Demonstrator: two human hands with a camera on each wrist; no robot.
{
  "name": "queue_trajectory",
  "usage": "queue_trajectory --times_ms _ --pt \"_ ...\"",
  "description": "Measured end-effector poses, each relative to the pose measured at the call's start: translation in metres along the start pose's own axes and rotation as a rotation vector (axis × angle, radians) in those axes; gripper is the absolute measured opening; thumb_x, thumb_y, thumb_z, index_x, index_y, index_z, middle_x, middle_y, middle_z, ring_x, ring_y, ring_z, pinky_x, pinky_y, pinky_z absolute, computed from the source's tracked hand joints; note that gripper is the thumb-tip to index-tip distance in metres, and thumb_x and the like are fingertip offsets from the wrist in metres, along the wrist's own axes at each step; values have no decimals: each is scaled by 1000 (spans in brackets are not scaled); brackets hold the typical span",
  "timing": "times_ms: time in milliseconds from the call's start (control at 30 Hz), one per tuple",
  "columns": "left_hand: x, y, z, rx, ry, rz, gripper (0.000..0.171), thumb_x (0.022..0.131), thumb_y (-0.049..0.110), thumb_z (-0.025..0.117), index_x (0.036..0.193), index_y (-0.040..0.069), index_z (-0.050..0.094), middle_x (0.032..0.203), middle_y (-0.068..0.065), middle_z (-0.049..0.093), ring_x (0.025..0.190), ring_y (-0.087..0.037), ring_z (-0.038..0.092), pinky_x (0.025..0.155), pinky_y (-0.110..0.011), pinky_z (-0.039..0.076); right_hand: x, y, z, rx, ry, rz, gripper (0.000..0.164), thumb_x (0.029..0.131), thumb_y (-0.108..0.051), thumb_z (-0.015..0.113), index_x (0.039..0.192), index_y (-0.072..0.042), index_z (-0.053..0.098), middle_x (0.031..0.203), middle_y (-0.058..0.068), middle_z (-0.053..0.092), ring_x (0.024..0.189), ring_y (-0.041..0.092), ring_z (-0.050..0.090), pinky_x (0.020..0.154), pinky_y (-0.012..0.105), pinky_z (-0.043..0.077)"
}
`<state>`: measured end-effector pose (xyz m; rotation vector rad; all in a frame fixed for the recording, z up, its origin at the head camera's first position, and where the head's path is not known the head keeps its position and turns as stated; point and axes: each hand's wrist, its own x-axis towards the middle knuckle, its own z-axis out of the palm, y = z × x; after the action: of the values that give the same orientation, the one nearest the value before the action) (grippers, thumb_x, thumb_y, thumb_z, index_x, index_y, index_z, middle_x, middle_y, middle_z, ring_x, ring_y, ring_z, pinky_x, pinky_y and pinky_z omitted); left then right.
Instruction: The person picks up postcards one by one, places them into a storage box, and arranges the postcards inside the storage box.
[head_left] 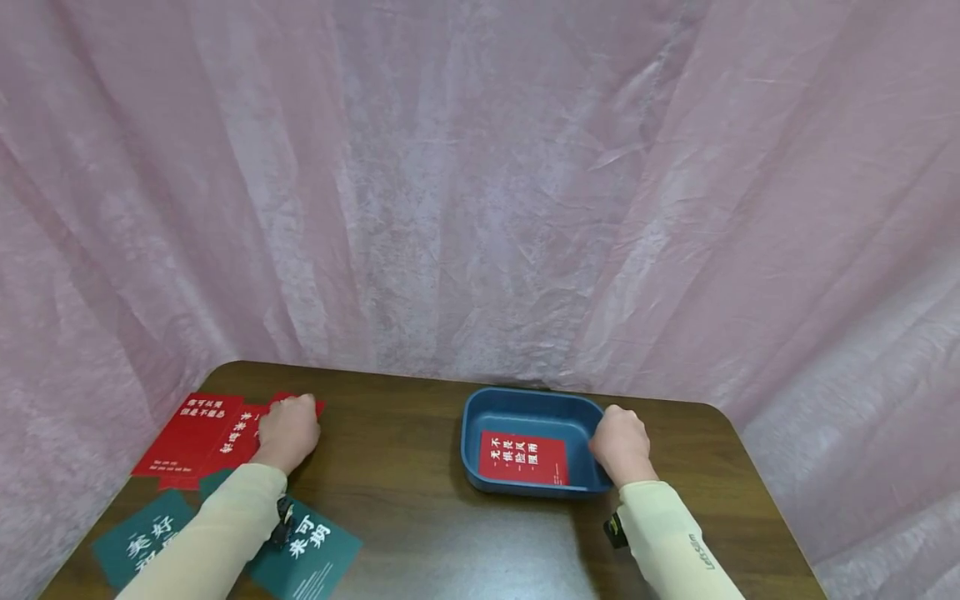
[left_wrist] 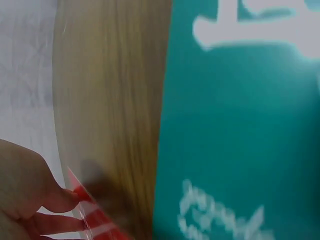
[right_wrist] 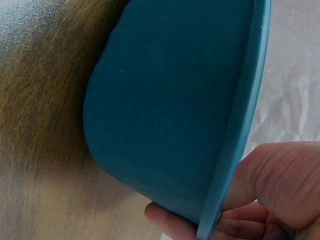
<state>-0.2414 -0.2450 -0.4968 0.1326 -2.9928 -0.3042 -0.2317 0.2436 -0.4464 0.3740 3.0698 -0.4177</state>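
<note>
Well outstretched, left grip [head_left: 290, 433] pinches a red card [left_wrist: 97, 218] (right grip [head_left: 624, 443] clasps a blue tub [right_wrist: 165, 110]).

A creased pink curtain [head_left: 480, 183] hangs behind a brown wooden table [head_left: 397, 450] with rounded corners.

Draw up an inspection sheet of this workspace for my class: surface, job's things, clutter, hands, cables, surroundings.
Surface: brown wood-grain table, some glare.
Job's things: blue tray containing one red card, lettering up; overlapping red cards at the table's left.
Clutter: loose green cards near the left sleeve.
Left hand: pinches a raised card, also red.
Right hand: grips the tray's right rim.
Cables: nothing seen.
Surroundings: pinkish drape behind and at both sides.
</note>
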Motion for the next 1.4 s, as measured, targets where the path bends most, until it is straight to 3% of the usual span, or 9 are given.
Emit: queue_trajectory --times_ms 133,300,400,600,833,1100,1400 --pt "-1 18 4 31 -3 46 25 77 9 65 99 -2 64 90 -30 56 86 -49 50 67 -62 46 -1 0 1 -2 -4 5 21 76 -11 65 89 5 64 77 19 64 59 26 58 45 40 49" --pt "3 33 1 -15 -100 53 45 72 13 74 114 0 62 96 -27 53 88 -43 50 66 -56 50 0 0 2 5 1 3 21 76 -11 65 89 6 63 79 21 65 61 28 59 46 41 50" --pt "9 36 -4 -46 -130 44 44 73 21 77 110 1 64 94 -24 56 85 -38 52 63 -52 51 1 0 1 5 12 5 22 75 -11 65 89 6 63 80 22 65 62 29 60 48 42 51" --pt "22 35 -11 -80 -171 39 47 67 28 84 98 -1 64 88 -19 57 80 -32 53 63 -44 49 3 -2 -2 -12 4 3 22 75 -11 65 90 6 63 80 22 65 62 30 61 49 43 51" --pt "31 35 -10 -137 -275 -31 66 66 27 84 111 -6 49 96 -23 57 86 -34 54 68 -44 49 2 -1 -1 -22 -27 27 27 76 -13 67 93 7 61 85 24 64 66 31 61 50 42 51" --pt "31 28 -10 -245 -366 -89 60 68 27 83 107 -3 50 91 -18 59 76 -26 55 57 -32 46 1 2 -1 -16 -23 26 27 75 -13 67 92 7 61 83 24 64 65 31 61 49 43 51" --pt "22 31 -16 -327 -417 -167 53 69 29 81 102 -3 55 87 -15 59 74 -24 56 57 -30 45 -2 4 -4 -12 -14 17 24 76 -11 65 91 8 61 81 24 64 63 30 61 49 43 51"
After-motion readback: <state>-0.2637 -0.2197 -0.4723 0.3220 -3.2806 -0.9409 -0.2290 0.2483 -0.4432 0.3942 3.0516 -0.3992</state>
